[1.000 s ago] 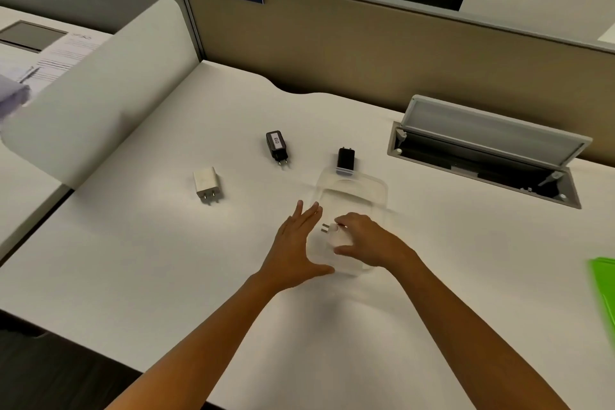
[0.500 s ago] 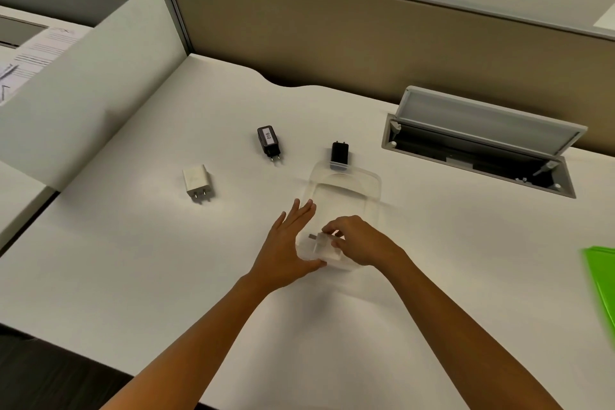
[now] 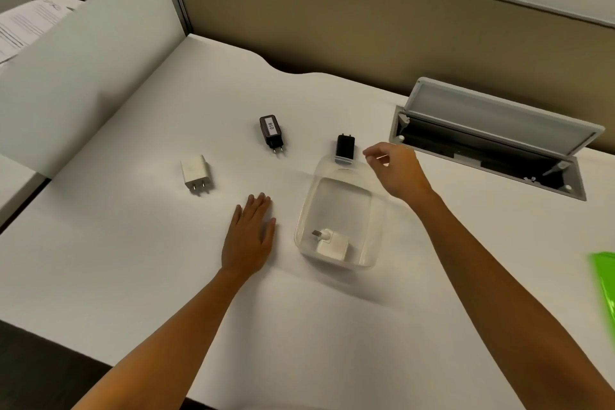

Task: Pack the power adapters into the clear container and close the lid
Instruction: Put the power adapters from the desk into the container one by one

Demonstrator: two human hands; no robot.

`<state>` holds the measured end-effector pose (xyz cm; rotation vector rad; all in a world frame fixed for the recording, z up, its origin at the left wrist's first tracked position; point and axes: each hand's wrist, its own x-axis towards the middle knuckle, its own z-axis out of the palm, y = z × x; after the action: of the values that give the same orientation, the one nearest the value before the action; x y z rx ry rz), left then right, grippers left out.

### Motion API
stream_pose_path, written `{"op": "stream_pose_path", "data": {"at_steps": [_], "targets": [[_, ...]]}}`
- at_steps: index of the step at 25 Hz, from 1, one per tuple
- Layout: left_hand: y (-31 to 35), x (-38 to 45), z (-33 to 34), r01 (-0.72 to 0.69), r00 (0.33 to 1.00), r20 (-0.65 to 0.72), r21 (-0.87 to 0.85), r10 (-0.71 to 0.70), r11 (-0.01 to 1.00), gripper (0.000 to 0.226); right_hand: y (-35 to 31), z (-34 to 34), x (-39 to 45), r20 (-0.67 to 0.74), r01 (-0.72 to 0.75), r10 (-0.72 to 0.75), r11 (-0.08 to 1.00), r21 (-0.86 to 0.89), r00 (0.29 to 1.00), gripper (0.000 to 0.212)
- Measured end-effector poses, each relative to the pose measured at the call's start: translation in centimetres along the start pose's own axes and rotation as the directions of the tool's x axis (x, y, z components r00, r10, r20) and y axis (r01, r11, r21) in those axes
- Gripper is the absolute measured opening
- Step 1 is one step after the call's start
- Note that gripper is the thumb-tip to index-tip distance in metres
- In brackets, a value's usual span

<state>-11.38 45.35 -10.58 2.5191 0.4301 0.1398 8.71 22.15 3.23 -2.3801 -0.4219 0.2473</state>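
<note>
White desk [image 3: 332, 326]; green object [image 3: 604, 283] cut off; left hand [image 3: 249, 236] flat, right hand [image 3: 396, 170] empty, fingers loose.

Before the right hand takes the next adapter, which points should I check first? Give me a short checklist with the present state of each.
1. Right hand is free to grasp: ok, it holds nothing, fingers loosely open.
2. Small black adapter is reachable: ok, it lies just beyond the far rim, beside the right hand.
3. Clear container is open: ok, no lid on it.
4. Room inside: ok, only one white adapter lies at the near end.
5. Left hand steadies the container: not ok, it rests flat on the desk, apart from it.
6. Lid location: cannot tell.
</note>
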Motion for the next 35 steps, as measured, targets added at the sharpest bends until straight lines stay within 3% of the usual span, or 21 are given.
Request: {"op": "stream_pose_path", "data": {"at_steps": [5, 10, 12, 16, 19, 22, 25, 28, 35], "targets": [[0.2, 0.5, 0.4, -0.016, 1.000, -0.005, 0.133, 0.017, 0.991, 0.057, -0.1, 1.5, 6.0, -0.035, -0.130, 0.129, 0.990, -0.048, 0.991, 0.028], [0.1, 0.7, 0.6, -0.012, 1.000, -0.010, 0.149, 0.014, 0.989, 0.057, -0.2, 5.0, 11.2, 0.212, -0.369, 0.408, 0.908, -0.199, 0.888, 0.085], [0.1, 0.5, 0.7, -0.007, 1.000, -0.013, 0.142, 0.009, 0.990, 0.057, 0.2, 6.2, 12.5, 0.238, -0.402, 0.453, 0.885, -0.233, 0.859, 0.100], [-0.2, 0.9, 0.8, -0.004, 1.000, -0.005, 0.139, 0.005, 0.990, 0.058, 1.0, 6.7, 13.8, 0.171, -0.326, 0.404, 0.876, -0.355, 0.899, 0.068], [-0.2, 1.0, 0.8, 0.000, 1.000, -0.004, 0.138, 0.000, 0.990, 0.058, 1.1, 5.3, 12.9, 0.050, -0.278, 0.291, 0.943, -0.184, 0.955, 0.056], [-0.2, 0.7, 0.8, 0.008, 1.000, -0.010, 0.141, -0.006, 0.990, 0.058, -0.1, 2.5, 10.9, -0.032, -0.095, 0.094, 0.995, -0.033, 0.995, 0.053], [-0.2, 0.9, 0.5, 0.008, 1.000, -0.017, 0.138, -0.006, 0.990, 0.057, -3.6, -1.6, 7.8, 0.187, 0.014, -0.007, 0.999, -0.032, 0.982, 0.051], [-0.4, 0.7, 0.5, 0.008, 1.000, -0.014, 0.137, -0.006, 0.990, 0.057, -5.7, -2.4, 2.7, 0.456, 0.076, -0.031, 0.994, -0.082, 0.889, 0.050], [0.0, 0.7, 0.6, 0.005, 1.000, -0.020, 0.117, -0.002, 0.993, 0.057, -1.1, 5.6, -2.5, 0.558, 0.120, 0.087, 0.938, -0.324, 0.825, 0.055]]}}
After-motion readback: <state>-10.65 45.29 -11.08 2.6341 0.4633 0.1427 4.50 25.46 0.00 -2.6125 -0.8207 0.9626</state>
